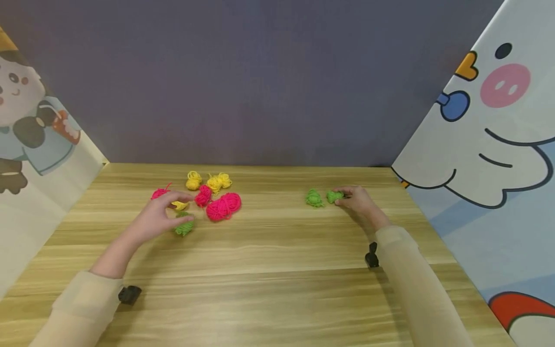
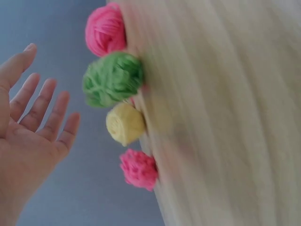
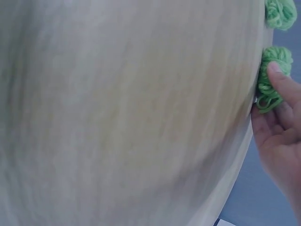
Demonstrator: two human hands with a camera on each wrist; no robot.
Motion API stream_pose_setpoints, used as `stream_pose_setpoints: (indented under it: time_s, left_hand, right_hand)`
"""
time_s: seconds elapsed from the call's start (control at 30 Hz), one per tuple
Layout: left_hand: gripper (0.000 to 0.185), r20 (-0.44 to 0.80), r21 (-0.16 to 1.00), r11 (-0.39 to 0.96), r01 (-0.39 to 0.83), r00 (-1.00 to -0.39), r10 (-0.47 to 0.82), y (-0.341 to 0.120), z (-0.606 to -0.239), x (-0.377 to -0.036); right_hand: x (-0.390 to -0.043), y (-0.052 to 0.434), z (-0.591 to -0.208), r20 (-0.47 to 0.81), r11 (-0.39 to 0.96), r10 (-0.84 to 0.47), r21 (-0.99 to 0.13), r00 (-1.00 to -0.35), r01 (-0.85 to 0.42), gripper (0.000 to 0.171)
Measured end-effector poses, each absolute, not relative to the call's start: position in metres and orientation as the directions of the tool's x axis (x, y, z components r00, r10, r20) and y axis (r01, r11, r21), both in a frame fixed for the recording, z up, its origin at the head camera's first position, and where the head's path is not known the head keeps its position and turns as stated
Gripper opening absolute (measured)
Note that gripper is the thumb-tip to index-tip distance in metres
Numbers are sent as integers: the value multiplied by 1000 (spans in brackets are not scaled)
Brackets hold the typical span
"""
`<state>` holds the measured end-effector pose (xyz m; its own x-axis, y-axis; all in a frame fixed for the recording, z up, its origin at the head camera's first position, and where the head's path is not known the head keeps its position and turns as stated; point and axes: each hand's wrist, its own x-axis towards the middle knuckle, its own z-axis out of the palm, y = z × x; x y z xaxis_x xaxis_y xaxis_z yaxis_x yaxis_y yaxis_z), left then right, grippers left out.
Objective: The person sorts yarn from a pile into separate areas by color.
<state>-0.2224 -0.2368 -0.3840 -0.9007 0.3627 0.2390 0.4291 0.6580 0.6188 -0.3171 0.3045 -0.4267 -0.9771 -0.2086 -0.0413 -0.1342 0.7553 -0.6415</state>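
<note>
My left hand [image 1: 158,217] hovers over the left group of yarn balls, fingers spread and holding nothing. Just under its thumb lies a green yarn ball [image 1: 184,228], and a yellow yarn ball [image 1: 179,206] shows between thumb and fingers. Partly covered behind that hand is a pink yarn ball [image 1: 159,193]. On the right side, my right hand [image 1: 357,200] pinches a second green yarn ball [image 3: 269,87] between thumb and fingers, at the tabletop. Another green yarn ball [image 1: 314,198] sits just left of it.
Two more pink balls, a small one [image 1: 203,196] and a larger one [image 1: 223,206], lie right of the left hand. Behind them are yellow yarn balls [image 1: 193,180]. A dark panel [image 1: 251,86] closes off the table's [image 1: 243,289] back, with printed panels at both sides.
</note>
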Motion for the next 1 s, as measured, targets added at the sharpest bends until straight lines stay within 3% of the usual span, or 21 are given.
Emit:
stream_pose_setpoints:
  time_s: [0.53,1.0]
  left_hand:
    - [51,70,606,695,388,-896,439,-258,-401,-234]
    - [36,43,562,707,430,-868,494,-258,-409,-238]
  right_hand:
    - [-315,305,-424,-74,755,-233,-642,-970,-133,45]
    - [-316,309,-428,-25,718,-233,-679,-972,-155,39]
